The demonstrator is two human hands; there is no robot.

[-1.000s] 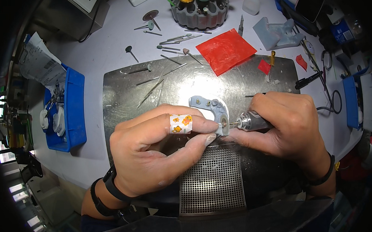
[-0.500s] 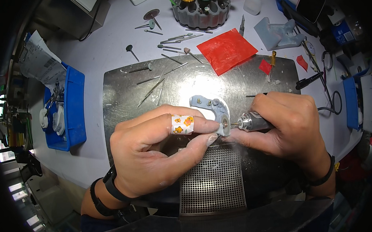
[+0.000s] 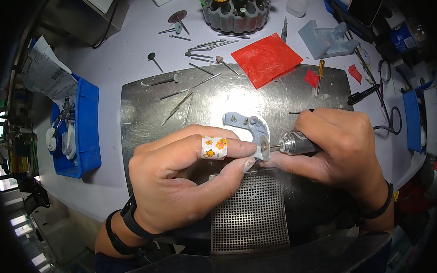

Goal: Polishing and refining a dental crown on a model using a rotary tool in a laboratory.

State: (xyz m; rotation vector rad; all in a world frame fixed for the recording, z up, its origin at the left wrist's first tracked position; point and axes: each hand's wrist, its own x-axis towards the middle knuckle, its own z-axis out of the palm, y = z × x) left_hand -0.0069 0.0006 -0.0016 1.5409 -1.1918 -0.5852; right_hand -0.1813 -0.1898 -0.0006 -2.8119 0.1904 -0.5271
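Note:
My left hand, with a patterned bandage round one finger, pinches a small pale piece between finger and thumb. In my right hand is a silver rotary handpiece, its thin shank pointing left. A small round disc at the shank's tip meets the pale piece. Just beyond the fingertips lies a grey-blue dental arch model with brass-coloured studs, on a bright white patch. How far the piece is joined to the model is hidden by my fingers.
Under my hands are a metal plate and a perforated metal grille. Several burs and a red sheet lie beyond. A grey bur holder stands at the back; a blue bin stands left. A clear shield crosses the near edge.
The disc and handpiece tip have shifted very slightly against the pale piece. Both hands keep their grips almost in place.

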